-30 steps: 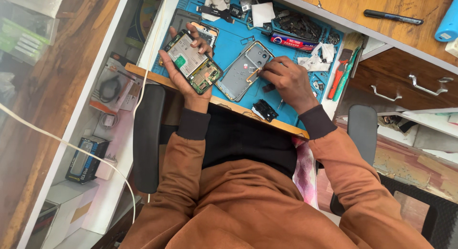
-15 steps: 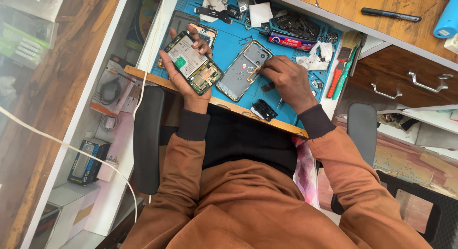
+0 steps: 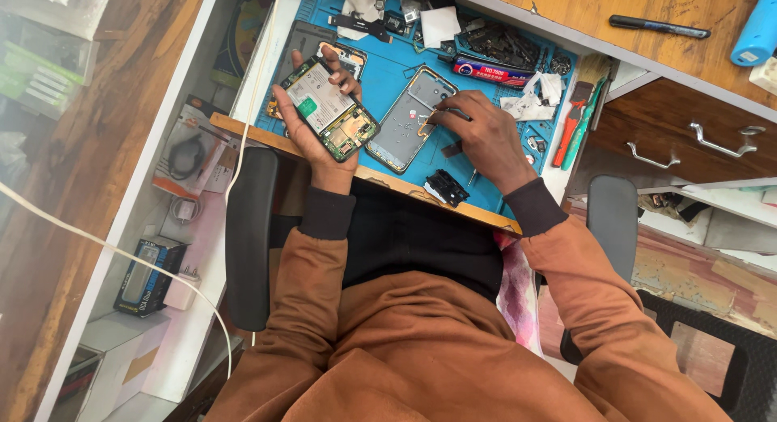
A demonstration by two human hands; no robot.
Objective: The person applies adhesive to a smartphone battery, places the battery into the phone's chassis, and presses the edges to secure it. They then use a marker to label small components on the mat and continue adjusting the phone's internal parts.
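Note:
My left hand [image 3: 310, 139] grips an opened phone [image 3: 328, 106] and tilts it up, so its battery and green circuit board show. A grey phone back cover [image 3: 402, 124] lies flat on the blue work mat [image 3: 388, 62] just right of it. My right hand [image 3: 486, 135] rests on that cover's right edge. Its fingertips are pinched on a small thin piece that I cannot identify. A small black part [image 3: 445, 187] lies on the mat near my right wrist.
Loose parts, wipes and a glue tube [image 3: 490, 70] crowd the mat's far side. A red and a green tool [image 3: 576, 122] lie at its right edge. A wooden drawer [image 3: 688, 135], a black pen [image 3: 660, 25], chair armrests [image 3: 251, 228] and boxes [image 3: 150, 276] surround it.
Both hands stay where they were. My right fingertips have shifted slightly on the back cover, and the opened phone stays tilted in my left hand.

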